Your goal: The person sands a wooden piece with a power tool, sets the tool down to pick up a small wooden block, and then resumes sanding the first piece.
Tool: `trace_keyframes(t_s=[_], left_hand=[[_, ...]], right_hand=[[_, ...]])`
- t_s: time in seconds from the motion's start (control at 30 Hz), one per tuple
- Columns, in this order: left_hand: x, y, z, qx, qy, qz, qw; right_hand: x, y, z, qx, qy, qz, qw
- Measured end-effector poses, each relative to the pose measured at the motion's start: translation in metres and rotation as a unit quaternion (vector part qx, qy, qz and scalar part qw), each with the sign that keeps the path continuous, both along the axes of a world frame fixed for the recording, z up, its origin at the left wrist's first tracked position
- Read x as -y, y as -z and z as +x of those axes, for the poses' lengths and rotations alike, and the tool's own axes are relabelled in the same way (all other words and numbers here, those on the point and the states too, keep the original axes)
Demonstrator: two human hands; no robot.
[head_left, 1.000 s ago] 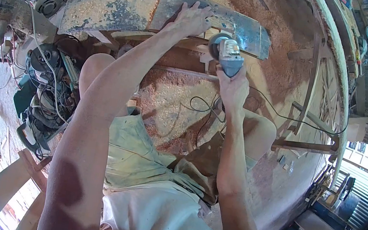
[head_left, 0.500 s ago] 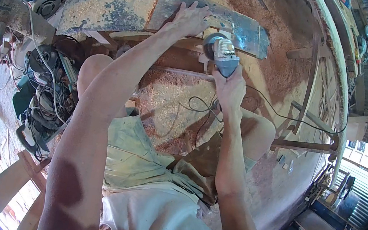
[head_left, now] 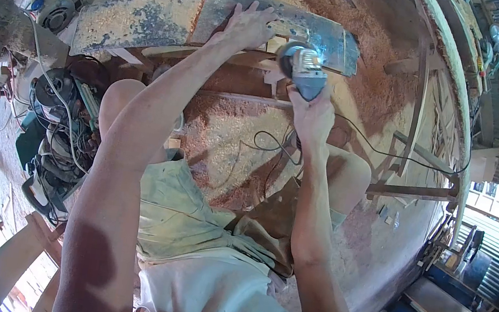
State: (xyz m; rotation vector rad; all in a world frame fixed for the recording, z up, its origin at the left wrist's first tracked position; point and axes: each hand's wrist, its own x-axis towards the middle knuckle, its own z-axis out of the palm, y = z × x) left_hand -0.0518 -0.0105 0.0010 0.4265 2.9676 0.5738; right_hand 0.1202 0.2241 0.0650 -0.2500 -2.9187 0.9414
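Sensibly, the left hand [head_left: 249, 25], spread flat, pins the pale wooden block [head_left: 277, 44] on the grey dusty metal surface [head_left: 329, 35]. The right hand [head_left: 312, 115], wrapped round the blue-grey angle grinder [head_left: 304, 70] beside it, should press lightly, disc clear of fingers.

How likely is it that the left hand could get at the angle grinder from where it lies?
Probably yes. The left hand lies flat on the grey plate just beside the angle grinder, which the right hand grips; nothing stands between them, though its disc end is nearest.
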Motion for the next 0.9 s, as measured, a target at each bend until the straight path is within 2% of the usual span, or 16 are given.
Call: trace_keyframes(t_s=[0.17,0.37,0.57,0.67,0.9], left_hand=[[0.000,-0.005,0.003,0.006,0.004,0.002,1.000],[0.001,0.002,-0.002,-0.004,0.004,0.007,1.000],[0.003,0.001,-0.001,-0.007,0.009,0.001,1.000],[0.003,0.007,-0.002,-0.009,0.009,0.003,1.000],[0.002,0.005,-0.003,0.002,0.005,0.018,1.000]], right_hand=[[0.015,-0.002,0.007,0.009,-0.045,0.003,0.999],[0.003,0.002,-0.001,0.036,0.042,0.017,0.998],[0.018,0.009,0.007,-0.006,-0.041,0.002,0.999],[0.013,0.015,0.009,-0.031,-0.045,-0.002,0.999],[-0.019,0.002,0.003,-0.032,0.081,0.005,0.996]])
